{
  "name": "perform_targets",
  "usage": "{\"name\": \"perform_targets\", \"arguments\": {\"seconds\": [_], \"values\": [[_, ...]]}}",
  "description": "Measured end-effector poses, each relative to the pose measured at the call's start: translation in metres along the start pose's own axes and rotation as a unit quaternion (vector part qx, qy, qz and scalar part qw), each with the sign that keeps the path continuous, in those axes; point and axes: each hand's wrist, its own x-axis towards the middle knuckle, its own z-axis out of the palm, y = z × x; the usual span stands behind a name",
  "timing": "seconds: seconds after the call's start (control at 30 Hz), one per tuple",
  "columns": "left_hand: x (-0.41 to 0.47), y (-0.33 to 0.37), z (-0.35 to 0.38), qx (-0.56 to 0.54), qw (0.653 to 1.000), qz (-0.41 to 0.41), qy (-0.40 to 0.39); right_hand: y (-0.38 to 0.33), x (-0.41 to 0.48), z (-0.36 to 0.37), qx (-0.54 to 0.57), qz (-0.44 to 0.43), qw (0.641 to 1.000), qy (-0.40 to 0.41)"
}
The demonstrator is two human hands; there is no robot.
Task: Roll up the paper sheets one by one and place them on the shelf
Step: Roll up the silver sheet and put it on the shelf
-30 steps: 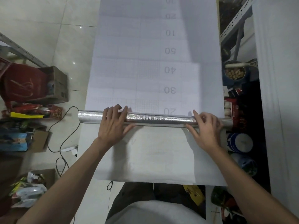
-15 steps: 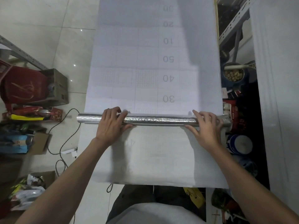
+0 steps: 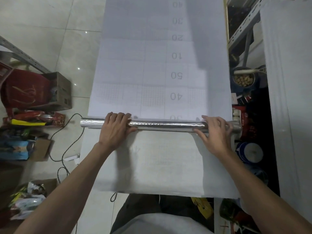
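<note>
The silver-backed roll [image 3: 165, 124] has moved further up the paper sheet [image 3: 152, 65] that lies flat on the floor [image 3: 50, 31]. A second ago it sat just under the printed 20, half a second ago the 30 showed whole, and now the roll hides the lower half of the 30. My left hand [image 3: 114, 130] wraps its fingers over the roll, thumb on the near side. My right hand [image 3: 214, 134] cups it near the right end the same way, slightly blurred. I judge the rolling well under way, with a long stretch of sheet still flat ahead. The shelf [image 3: 243, 27] waits at the right.
</note>
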Motion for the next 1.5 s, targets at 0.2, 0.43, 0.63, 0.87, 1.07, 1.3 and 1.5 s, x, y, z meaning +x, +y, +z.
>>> {"name": "perform_targets", "arguments": {"seconds": [0.2, 0.43, 0.63, 0.87, 1.07, 1.3, 1.5], "values": [[0.006, 0.001, -0.001, 0.015, 1.000, 0.018, 0.006, -0.001, -0.001, 0.002, -0.004, -0.014, 1.000, -0.010], [0.012, -0.002, -0.004, 0.030, 0.999, 0.012, -0.030, 0.000, 0.007, 0.000, -0.031, 0.001, 0.999, -0.022], [0.004, -0.002, 0.003, 0.006, 0.999, 0.053, 0.000, 0.000, -0.002, 0.002, -0.016, 0.002, 1.000, -0.025], [0.014, -0.007, -0.001, -0.019, 1.000, 0.022, -0.002, 0.003, 0.012, 0.001, -0.027, 0.008, 0.999, -0.029], [0.010, -0.004, 0.000, 0.005, 0.999, 0.052, 0.003, 0.000, 0.009, 0.004, -0.031, 0.005, 0.998, -0.052], [0.012, -0.001, -0.002, -0.014, 1.000, 0.007, -0.026, -0.005, 0.018, -0.001, 0.004, 0.042, 0.998, -0.035], [0.012, 0.003, 0.000, 0.009, 1.000, 0.000, 0.000, -0.011, 0.015, 0.002, -0.020, -0.001, 1.000, -0.018]]}}
